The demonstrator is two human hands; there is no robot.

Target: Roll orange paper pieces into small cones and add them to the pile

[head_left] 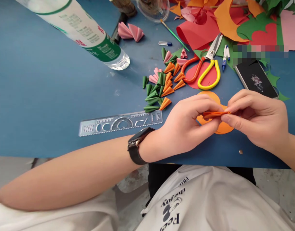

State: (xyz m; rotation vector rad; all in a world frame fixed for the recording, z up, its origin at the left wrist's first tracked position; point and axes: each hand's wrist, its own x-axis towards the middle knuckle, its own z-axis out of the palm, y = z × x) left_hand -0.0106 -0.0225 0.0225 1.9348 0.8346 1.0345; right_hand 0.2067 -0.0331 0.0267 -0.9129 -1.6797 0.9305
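My left hand (189,123) and my right hand (257,120) meet above the near edge of the blue table (41,96). Both pinch a folded orange paper piece (216,113) between thumb and fingers, one hand at each end. Flat orange paper circles (222,127) lie on the table right under the hands. A dark watch (137,149) is on my left wrist. Left of the hands sits a heap of small rolled paper cones (162,86) in green, orange and pink.
A clear stencil ruler (120,123) lies left of my left hand. Scissors with orange and yellow handles (205,69), a phone (255,78), a lying water bottle (89,35), a pen (225,56), a pink paper fan (130,31) and cut coloured paper (234,22) fill the far side.
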